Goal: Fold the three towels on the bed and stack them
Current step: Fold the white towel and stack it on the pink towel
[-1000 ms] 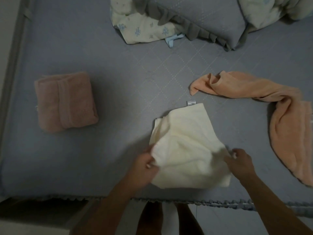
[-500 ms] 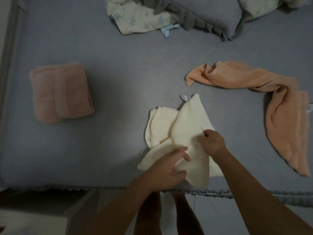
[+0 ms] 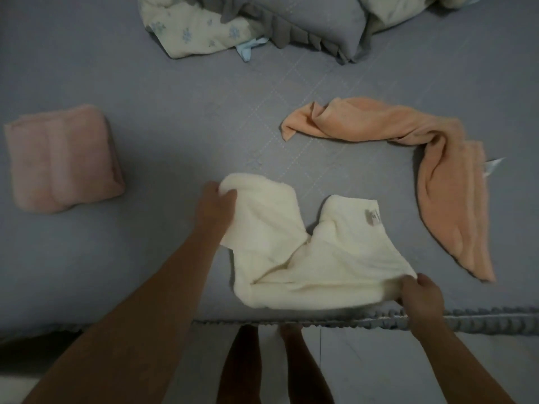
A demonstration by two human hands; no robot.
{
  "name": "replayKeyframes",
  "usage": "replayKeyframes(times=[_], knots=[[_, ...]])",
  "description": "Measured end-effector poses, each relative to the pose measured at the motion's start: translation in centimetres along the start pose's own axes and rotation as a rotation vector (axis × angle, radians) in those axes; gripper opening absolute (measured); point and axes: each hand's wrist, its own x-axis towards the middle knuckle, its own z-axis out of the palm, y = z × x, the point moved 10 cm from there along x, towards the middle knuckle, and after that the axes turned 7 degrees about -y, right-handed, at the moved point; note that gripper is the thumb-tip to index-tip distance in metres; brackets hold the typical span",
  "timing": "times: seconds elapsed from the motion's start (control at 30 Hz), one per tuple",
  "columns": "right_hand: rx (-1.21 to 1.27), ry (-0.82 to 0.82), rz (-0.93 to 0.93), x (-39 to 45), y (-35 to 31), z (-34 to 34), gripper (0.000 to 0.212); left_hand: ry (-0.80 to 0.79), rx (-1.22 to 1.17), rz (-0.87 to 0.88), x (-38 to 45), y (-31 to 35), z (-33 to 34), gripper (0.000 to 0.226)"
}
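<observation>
A cream towel [image 3: 315,263] lies partly folded and rumpled near the front edge of the grey-blue bed [image 3: 175,118]. My left hand [image 3: 214,204] grips its far left corner. At the near right corner my right hand [image 3: 420,293] pinches the towel's edge. A pink towel [image 3: 61,161] sits folded into a thick square at the left. An orange towel [image 3: 437,161] lies unfolded in a bent strip at the right, apart from the cream one.
A grey ruffled pillow [image 3: 306,24] and a floral cream blanket [image 3: 192,30] lie bunched at the head of the bed. The bed's trimmed front edge [image 3: 466,319] runs just below the cream towel. My bare legs [image 3: 277,368] stand on the floor beneath it.
My hands have moved apart from the towel's middle: the left to its far left corner, the right to its near right corner. The cream towel has spread wider and its label now faces up.
</observation>
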Motion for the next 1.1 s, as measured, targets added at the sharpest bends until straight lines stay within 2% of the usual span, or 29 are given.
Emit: replayKeyframes(times=[0.17,0.23,0.3,0.37,0.47,0.53,0.6,0.7,0.8,0.87,0.93,1.03,1.1], knots=[[0.457,0.134,-0.273,0.5,-8.3,-5.7,0.018,0.374,-0.498,-0.044,-2.2,-2.5,-9.4,0.017],[0.586,0.233,-0.298,1.1,-10.5,-9.1,0.019,0.51,-0.722,-0.06,-3.3,-4.9,-13.2,0.022],[0.628,0.28,-0.296,1.8,-11.9,-11.2,0.018,0.563,-0.798,-0.095,-4.2,-7.4,-15.6,0.035],[0.6,0.246,-0.294,2.6,-12.2,-11.0,0.016,0.461,-0.649,-0.199,-4.3,-9.7,-15.2,0.043],[0.36,0.131,-0.29,4.1,-9.6,-7.9,0.017,0.231,-0.472,-0.435,-5.0,-13.9,-11.0,0.047],[0.163,0.063,-0.219,5.5,-5.3,-5.5,0.023,0.149,-0.567,-0.576,-6.6,-15.8,-8.0,0.048],[-0.043,0.033,-0.124,6.2,-1.3,-3.9,0.026,0.102,-0.663,-0.628,-7.8,-16.1,-6.2,0.047],[-0.135,0.029,-0.042,6.2,1.6,-3.2,0.024,0.025,-0.84,-0.554,-8.6,-14.1,-5.7,0.04],[-0.174,0.021,-0.077,6.0,0.6,-3.2,0.018,-0.114,-1.192,-0.335,-8.7,-7.4,-7.8,0.025],[-0.208,0.026,-0.084,5.6,0.2,-3.6,0.017,-0.101,-1.366,-0.215,-7.3,-3.2,-10.5,0.046],[-0.229,0.019,-0.063,5.2,0.9,-4.0,0.018,-0.038,-1.499,-0.12,-4.8,0.2,-13.1,0.031],[-0.27,-0.034,-0.024,4.5,2.8,-3.4,0.02,-0.05,-1.524,0.013,-0.9,4.7,-15.9,0.033],[-0.295,-0.055,0.01,3.9,3.6,-2.6,0.024,-0.058,-1.415,0.035,0.6,5.7,-15.6,0.027]])
